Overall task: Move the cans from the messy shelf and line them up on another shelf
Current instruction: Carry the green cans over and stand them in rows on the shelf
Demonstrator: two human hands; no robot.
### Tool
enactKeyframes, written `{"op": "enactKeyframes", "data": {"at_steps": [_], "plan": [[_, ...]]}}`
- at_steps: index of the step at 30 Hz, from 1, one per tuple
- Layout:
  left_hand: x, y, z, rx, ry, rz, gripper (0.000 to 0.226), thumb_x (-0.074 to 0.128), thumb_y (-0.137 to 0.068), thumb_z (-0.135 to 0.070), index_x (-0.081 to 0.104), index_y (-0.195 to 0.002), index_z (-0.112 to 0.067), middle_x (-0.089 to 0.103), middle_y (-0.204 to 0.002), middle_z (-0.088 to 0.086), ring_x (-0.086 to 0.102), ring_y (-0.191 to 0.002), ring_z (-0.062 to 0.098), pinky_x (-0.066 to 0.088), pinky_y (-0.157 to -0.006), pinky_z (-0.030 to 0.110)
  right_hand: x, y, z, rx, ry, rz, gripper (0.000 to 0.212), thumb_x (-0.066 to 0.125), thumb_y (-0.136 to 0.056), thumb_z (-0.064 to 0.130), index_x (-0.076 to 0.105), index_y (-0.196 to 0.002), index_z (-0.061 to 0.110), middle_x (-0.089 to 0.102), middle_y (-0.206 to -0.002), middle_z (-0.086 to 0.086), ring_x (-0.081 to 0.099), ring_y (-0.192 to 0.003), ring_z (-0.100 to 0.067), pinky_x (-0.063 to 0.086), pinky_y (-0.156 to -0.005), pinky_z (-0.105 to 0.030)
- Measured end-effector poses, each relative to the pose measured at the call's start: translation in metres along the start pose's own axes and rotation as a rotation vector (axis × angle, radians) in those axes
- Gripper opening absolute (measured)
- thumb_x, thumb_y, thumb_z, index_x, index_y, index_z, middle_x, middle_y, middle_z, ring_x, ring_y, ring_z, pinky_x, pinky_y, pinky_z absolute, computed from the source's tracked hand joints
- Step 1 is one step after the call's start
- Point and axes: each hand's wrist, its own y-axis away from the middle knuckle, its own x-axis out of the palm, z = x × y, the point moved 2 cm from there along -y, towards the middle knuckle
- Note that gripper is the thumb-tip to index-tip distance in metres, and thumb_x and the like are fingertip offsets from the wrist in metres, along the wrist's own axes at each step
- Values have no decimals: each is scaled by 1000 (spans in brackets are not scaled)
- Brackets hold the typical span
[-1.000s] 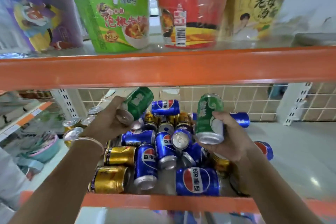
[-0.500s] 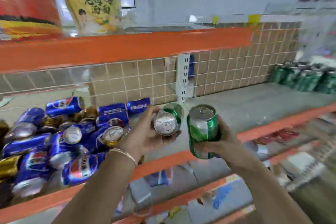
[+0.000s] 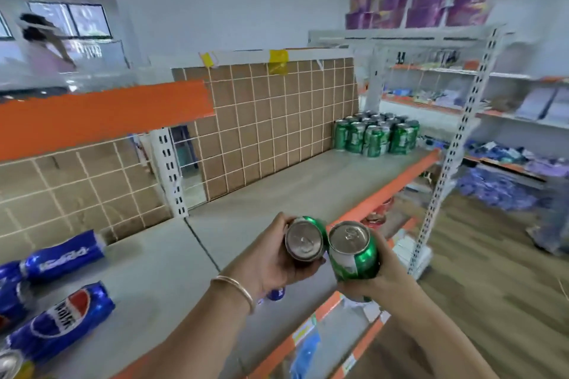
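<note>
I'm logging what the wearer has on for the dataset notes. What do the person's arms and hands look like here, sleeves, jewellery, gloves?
Both forearms are bare as far as the view shows, with no sleeves in sight. The left hand wears no glove; a thin gold-coloured bangle circles that wrist. The right hand is also gloveless, and no watch, bracelet or ring shows on it. No markings are visible.

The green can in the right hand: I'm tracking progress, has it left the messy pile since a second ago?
Yes. The green can in the right hand has moved rightward past the white upright, toward the lined-up green cans.
</note>
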Motion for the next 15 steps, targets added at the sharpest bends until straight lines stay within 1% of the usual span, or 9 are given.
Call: {"op": "enactKeyframes", "data": {"at_steps": [2, 3, 6, 8, 9, 10, 12, 14, 15], "plan": [[9, -33, -8, -17, 20, 40, 31, 47, -82, -38, 64, -86, -12, 65, -74, 11, 64, -63, 23, 55, -60, 27, -17, -25, -8, -37, 58, -40, 83, 85, -36, 20, 55, -111, 40, 59, -111, -8, 61, -97, -26, 52, -76, -40], [13, -50, -13, -21, 42, 65, 30, 46, -82, -37, 64, -86, -12, 65, -75, 10, 64, -62, 22, 54, -60, 27, -25, -40, -12, -45, 68, -60, 82, 84, -35, 19, 57, -110, 37, 60, -110, -9, 62, -96, -26, 53, -77, -39], [26, -98, -33, -38, 47, 110, 33, 42, -81, -37, 63, -84, -12, 62, -75, 9, 61, -60, 22, 52, -57, 25, -49, -85, -19, -16, 31, -70, 78, 81, -36, 4, 58, -109, 19, 70, -92, -6, 66, -81, -20, 54, -61, -26], [34, -129, -47, -63, 45, 111, 34, 44, -79, -39, 65, -87, -12, 63, -77, 10, 61, -64, 22, 56, -56, 26, -64, -114, -21, -25, 45, -102, 77, 80, -36, 3, 58, -108, 18, 71, -92, -3, 67, -84, -19, 56, -68, -27], [37, -144, -53, -86, 42, 112, 34, 46, -78, -39, 65, -89, -13, 63, -80, 10, 60, -67, 21, 57, -57, 27, -71, -128, -21, -33, 54, -123, 76, 80, -36, 4, 57, -106, 19, 71, -92, -1, 67, -84, -14, 56, -71, -26], [40, -159, -60, -110, 29, 121, 35, 47, -78, -40, 64, -92, -13, 63, -83, 10, 60, -70, 21, 57, -58, 28, -78, -141, -22, -40, 55, -147, 74, 78, -37, 2, 57, -105, 18, 70, -92, -1, 66, -80, -8, 55, -70, -22], [48, -186, -76, -137, -3, 159, 36, 48, -77, -41, 60, -95, -12, 61, -85, 11, 58, -71, 23, 58, -61, 29, -92, -170, -27, -32, 44, -174, 73, 77, -44, -12, 54, -108, 14, 67, -96, -8, 64, -71, -2, 54, -63, -20], [61, -206, -89, -163, -16, 208, 34, 49, -74, -40, 58, -92, -12, 60, -83, 11, 59, -66, 23, 56, -61, 29, -105, -193, -35, 10, 39, -183, 73, 70, -51, -28, 52, -109, 13, 65, -97, -12, 63, -64, -1, 53, -56, -21], [67, -214, -93, -171, -23, 224, 32, 49, -72, -38, 58, -89, -12, 59, -80, 11, 59, -62, 23, 55, -60, 29, -112, -204, -40, 30, 34, -192, 73, 67, -53, -31, 51, -109, 13, 65, -95, -12, 63, -62, -1, 52, -53, -20]]}}
